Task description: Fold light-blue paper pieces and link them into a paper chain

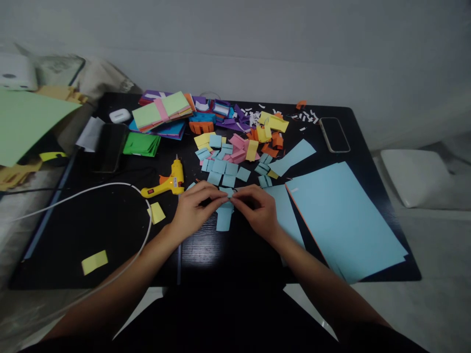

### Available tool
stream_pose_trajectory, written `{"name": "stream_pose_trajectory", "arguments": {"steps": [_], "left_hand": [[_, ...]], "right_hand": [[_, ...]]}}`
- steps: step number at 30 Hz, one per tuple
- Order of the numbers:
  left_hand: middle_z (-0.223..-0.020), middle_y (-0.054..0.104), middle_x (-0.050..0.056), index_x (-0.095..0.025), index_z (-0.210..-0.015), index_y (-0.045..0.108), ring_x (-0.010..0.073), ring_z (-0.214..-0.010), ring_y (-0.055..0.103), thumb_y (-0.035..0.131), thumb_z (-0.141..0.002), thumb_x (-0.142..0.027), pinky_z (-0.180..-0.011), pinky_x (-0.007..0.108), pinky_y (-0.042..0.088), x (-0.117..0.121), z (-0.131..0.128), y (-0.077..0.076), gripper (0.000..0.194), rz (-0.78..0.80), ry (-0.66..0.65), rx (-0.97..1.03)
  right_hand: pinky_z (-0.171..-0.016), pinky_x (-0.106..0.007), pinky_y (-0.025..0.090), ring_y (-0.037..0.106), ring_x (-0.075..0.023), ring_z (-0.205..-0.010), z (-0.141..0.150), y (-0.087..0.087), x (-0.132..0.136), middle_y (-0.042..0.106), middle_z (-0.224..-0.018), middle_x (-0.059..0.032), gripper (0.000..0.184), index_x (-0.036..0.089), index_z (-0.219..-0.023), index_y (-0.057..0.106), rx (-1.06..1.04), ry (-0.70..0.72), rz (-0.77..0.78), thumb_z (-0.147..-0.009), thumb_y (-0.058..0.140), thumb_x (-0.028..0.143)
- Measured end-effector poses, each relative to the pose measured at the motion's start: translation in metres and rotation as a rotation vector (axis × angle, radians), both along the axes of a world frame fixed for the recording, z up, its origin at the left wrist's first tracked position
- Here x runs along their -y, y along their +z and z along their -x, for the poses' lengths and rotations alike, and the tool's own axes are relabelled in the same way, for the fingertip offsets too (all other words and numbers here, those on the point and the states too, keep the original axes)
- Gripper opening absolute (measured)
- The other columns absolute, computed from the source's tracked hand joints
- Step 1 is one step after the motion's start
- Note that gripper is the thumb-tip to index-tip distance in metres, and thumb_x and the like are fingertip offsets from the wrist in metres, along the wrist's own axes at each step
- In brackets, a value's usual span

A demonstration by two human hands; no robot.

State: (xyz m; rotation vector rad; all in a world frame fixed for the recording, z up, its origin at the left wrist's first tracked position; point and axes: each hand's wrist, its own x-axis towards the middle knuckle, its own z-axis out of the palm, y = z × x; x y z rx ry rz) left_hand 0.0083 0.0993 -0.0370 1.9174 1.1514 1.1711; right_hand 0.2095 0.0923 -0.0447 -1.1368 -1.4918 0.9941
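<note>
Between my fingertips, over the middle of the black table, is a small light-blue paper piece [227, 191]. My left hand [196, 208] pinches its left side, and my right hand [257, 208] pinches the right side. Just below the fingers lies a light-blue paper strip [224, 219]. Beyond my hands spread several small blue paper squares [225, 167], some of them folded. Left of my left hand rests a yellow glue gun [171, 180], its nozzle pointing away from me. Blue paper sheets [342, 220] lie to the right of my right hand.
Pink, yellow and orange paper pieces [239, 149] are heaped farther back. A stack of coloured paper [162, 113] stands at the back left, near green folded paper [142, 144]. A phone [334, 135] lies at the right. A white cable [149, 220] loops across the left side.
</note>
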Motion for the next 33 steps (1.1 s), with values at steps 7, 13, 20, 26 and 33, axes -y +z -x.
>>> {"name": "stream_pose_trajectory", "arguments": {"steps": [7, 13, 20, 26, 33], "left_hand": [[-0.093, 0.070, 0.007, -0.020, -0.101, 0.076, 0.0178, -0.087, 0.069, 0.065, -0.099, -0.019, -0.080, 0.031, 0.058, 0.002, 0.001, 0.009, 0.011, -0.061, -0.134, -0.076], [-0.095, 0.068, 0.006, -0.019, -0.104, 0.071, 0.0180, -0.089, 0.067, 0.065, -0.098, -0.016, -0.077, 0.030, 0.056, 0.004, 0.004, 0.016, 0.010, -0.161, -0.190, -0.137], [-0.088, 0.064, 0.004, -0.018, -0.093, 0.069, 0.0132, -0.073, 0.057, 0.065, -0.097, -0.014, -0.066, 0.028, 0.049, -0.002, 0.014, 0.019, 0.007, -0.104, -0.036, -0.068], [-0.087, 0.064, 0.003, -0.020, -0.092, 0.070, 0.0131, -0.072, 0.059, 0.067, -0.096, -0.019, -0.064, 0.027, 0.050, 0.004, 0.006, 0.014, 0.005, -0.044, -0.105, -0.007], [-0.086, 0.067, 0.003, -0.019, -0.092, 0.075, 0.0116, -0.068, 0.059, 0.071, -0.092, -0.018, -0.063, 0.026, 0.051, 0.000, 0.009, 0.011, 0.004, -0.083, -0.118, 0.003]], "right_hand": [[-0.073, -0.035, 0.055, 0.066, -0.0197, -0.083, -0.004, 0.005, -0.001, 0.069, -0.090, -0.0045, 0.002, 0.024, -0.089, 0.073, 0.157, 0.103, -0.210, -0.091, 0.072, 0.023], [-0.068, -0.031, 0.053, 0.065, -0.0174, -0.076, -0.011, 0.012, -0.004, 0.067, -0.085, -0.0028, 0.004, 0.023, -0.087, 0.068, 0.177, 0.212, -0.208, -0.089, 0.071, 0.021], [-0.068, -0.034, 0.053, 0.064, -0.0185, -0.075, -0.023, 0.019, -0.012, 0.069, -0.082, -0.0022, 0.007, 0.024, -0.085, 0.070, 0.096, 0.101, -0.153, -0.090, 0.074, 0.025], [-0.072, -0.035, 0.057, 0.068, -0.0191, -0.078, -0.012, 0.018, -0.004, 0.074, -0.090, -0.0044, 0.004, 0.026, -0.094, 0.077, 0.091, 0.173, -0.186, -0.091, 0.077, 0.029], [-0.076, -0.036, 0.059, 0.072, -0.0205, -0.085, -0.013, 0.017, -0.004, 0.076, -0.091, -0.0055, 0.004, 0.025, -0.090, 0.078, 0.096, 0.173, -0.187, -0.093, 0.075, 0.026]]}}
